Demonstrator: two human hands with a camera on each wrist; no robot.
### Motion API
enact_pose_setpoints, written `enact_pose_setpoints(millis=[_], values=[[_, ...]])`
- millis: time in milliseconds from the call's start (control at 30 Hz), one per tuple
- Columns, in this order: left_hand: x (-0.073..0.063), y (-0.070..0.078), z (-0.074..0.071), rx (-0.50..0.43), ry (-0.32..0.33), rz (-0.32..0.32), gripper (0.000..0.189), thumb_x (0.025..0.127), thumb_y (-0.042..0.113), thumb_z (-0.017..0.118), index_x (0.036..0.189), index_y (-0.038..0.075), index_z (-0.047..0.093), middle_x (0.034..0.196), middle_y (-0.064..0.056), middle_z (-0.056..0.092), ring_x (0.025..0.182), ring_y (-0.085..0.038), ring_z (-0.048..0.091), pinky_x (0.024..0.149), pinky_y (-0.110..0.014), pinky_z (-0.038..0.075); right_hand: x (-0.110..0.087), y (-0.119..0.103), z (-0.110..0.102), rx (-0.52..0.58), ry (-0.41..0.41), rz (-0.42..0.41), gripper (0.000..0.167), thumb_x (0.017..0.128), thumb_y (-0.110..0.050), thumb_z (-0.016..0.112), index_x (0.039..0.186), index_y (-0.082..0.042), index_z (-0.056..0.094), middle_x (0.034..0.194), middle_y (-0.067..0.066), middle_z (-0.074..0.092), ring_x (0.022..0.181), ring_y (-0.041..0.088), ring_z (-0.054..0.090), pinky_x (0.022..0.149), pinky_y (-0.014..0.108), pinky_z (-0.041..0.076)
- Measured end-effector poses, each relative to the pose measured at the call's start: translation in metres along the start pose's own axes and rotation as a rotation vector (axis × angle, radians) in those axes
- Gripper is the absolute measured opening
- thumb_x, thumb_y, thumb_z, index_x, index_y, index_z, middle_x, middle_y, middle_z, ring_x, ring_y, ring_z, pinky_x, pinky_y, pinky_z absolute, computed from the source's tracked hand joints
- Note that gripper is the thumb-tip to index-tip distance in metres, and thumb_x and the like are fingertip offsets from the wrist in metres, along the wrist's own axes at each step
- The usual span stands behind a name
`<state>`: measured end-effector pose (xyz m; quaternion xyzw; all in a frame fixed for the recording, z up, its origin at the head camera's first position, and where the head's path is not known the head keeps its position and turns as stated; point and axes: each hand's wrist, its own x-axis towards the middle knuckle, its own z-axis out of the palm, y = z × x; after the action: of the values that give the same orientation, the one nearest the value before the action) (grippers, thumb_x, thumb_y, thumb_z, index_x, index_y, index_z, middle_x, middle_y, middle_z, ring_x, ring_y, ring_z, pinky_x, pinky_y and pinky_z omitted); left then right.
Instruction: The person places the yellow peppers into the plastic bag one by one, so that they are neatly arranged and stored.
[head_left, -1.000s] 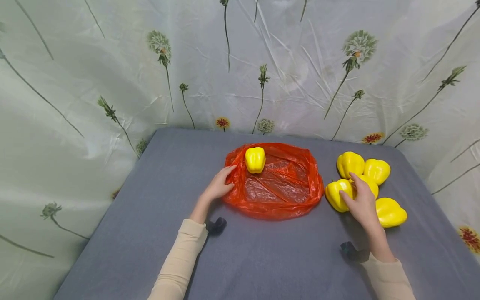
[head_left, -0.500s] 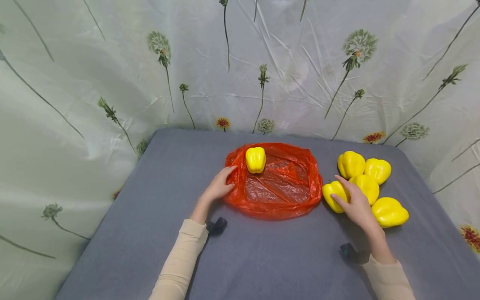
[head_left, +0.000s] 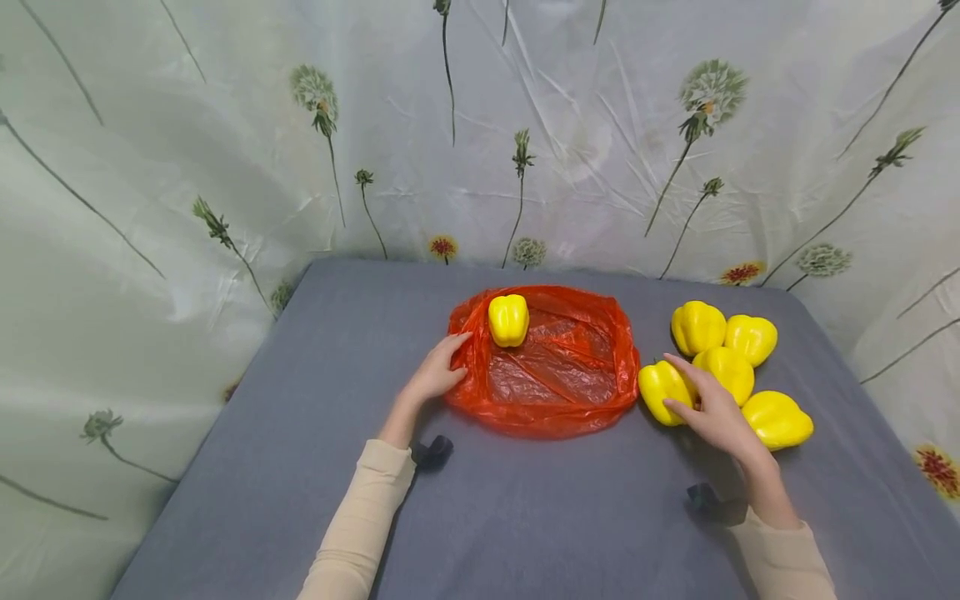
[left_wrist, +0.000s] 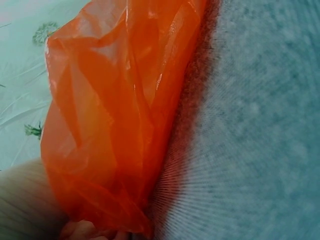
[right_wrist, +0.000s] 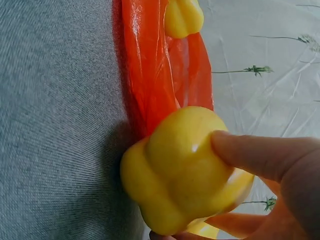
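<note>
A red plastic bag (head_left: 540, 423) lies spread on the table with its mouth facing up. One yellow bell pepper (head_left: 508, 321) rests inside it, toward the back left. My left hand (head_left: 433, 373) holds the bag's left rim; in the left wrist view, the bag's film (left_wrist: 115, 110) hides most of that hand. On the other side, my right hand (head_left: 717, 417) grips another yellow bell pepper (right_wrist: 185, 165), thumb on one side and fingers on the other. This pepper is just right of the bag's right edge, its lobed end toward the right wrist camera.
Several more yellow bell peppers (head_left: 724, 375) sit in a cluster behind and right of my right hand. The table has a grey cloth (head_left: 525, 517). A curtain with dandelion prints (head_left: 570, 150) hangs behind it and along the sides.
My right hand has closed on the nearest pepper and drawn it a little left, away from the cluster and toward the bag. The left hand has stayed at the bag's rim.
</note>
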<state>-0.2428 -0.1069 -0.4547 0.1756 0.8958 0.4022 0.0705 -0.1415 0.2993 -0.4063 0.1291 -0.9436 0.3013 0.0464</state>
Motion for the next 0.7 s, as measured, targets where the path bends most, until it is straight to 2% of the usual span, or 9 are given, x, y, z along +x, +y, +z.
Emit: enact_pose_setpoints(millis=[67,133,233,300,400,500,600,700], values=[[-0.001,0.000,0.000,-0.002,0.004,0.001,0.061,0.086,0.004,0.054,0.144,0.006,0.035,0.148,-0.019,0.036,0.137,-0.037,0.034,0.112,-0.054,0.030,0.000,0.000,0.000,-0.028,0.021,0.000,0.062,0.086,-0.017,0.065,0.141,-0.006,0.039,0.132,0.023,0.050,0.095,0.010,0.042,0.075,0.025,0.037],[-0.001,0.000,0.000,-0.006,0.006,0.004,0.061,0.086,0.004,0.054,0.144,0.005,0.035,0.147,-0.019,0.037,0.137,-0.037,0.034,0.112,-0.053,0.030,0.001,0.000,0.001,-0.042,0.042,0.009,0.061,0.086,-0.019,0.066,0.140,-0.006,0.040,0.130,0.021,0.052,0.087,0.002,0.038,0.068,0.020,0.035],[-0.002,0.001,-0.001,-0.009,0.005,0.001,0.061,0.086,0.004,0.054,0.144,0.006,0.035,0.147,-0.019,0.037,0.136,-0.037,0.035,0.112,-0.053,0.031,0.002,-0.002,0.001,-0.043,0.075,0.029,0.062,0.085,-0.020,0.067,0.140,-0.007,0.040,0.127,0.022,0.054,0.083,0.003,0.040,0.063,0.019,0.037],[-0.001,0.002,-0.001,-0.009,0.004,-0.003,0.061,0.086,0.004,0.054,0.144,0.006,0.035,0.147,-0.019,0.037,0.136,-0.036,0.035,0.112,-0.054,0.032,0.003,-0.003,0.001,-0.042,0.100,0.046,0.062,0.085,-0.019,0.067,0.140,-0.007,0.040,0.127,0.023,0.054,0.084,0.010,0.045,0.064,0.019,0.040],[-0.001,0.002,-0.001,-0.012,0.000,-0.013,0.061,0.087,0.005,0.054,0.144,0.008,0.035,0.148,-0.018,0.036,0.137,-0.036,0.034,0.112,-0.054,0.032,0.005,-0.006,0.001,-0.026,0.134,0.083,0.062,0.086,-0.019,0.066,0.140,-0.006,0.039,0.128,0.025,0.052,0.090,0.025,0.051,0.070,0.027,0.048],[0.000,0.001,0.000,-0.011,0.001,-0.012,0.061,0.087,0.004,0.054,0.144,0.008,0.034,0.148,-0.018,0.036,0.138,-0.036,0.034,0.112,-0.053,0.031,0.008,-0.010,0.001,0.015,0.159,0.129,0.063,0.087,-0.021,0.064,0.142,-0.007,0.036,0.131,0.029,0.049,0.098,0.037,0.053,0.079,0.045,0.052],[0.000,0.000,0.000,-0.001,0.002,-0.003,0.061,0.087,0.004,0.054,0.144,0.006,0.035,0.148,-0.018,0.036,0.138,-0.036,0.034,0.112,-0.053,0.031,0.012,-0.015,0.001,0.069,0.182,0.152,0.065,0.088,-0.022,0.062,0.144,-0.008,0.033,0.135,0.030,0.045,0.105,0.041,0.051,0.087,0.060,0.046],[0.000,-0.001,0.001,0.006,0.001,-0.004,0.061,0.087,0.005,0.054,0.144,0.007,0.035,0.148,-0.018,0.036,0.138,-0.035,0.034,0.113,-0.053,0.030,0.018,-0.018,0.003,0.123,0.206,0.145,0.066,0.089,-0.021,0.062,0.145,-0.008,0.031,0.139,0.028,0.041,0.110,0.041,0.049,0.091,0.063,0.043]])
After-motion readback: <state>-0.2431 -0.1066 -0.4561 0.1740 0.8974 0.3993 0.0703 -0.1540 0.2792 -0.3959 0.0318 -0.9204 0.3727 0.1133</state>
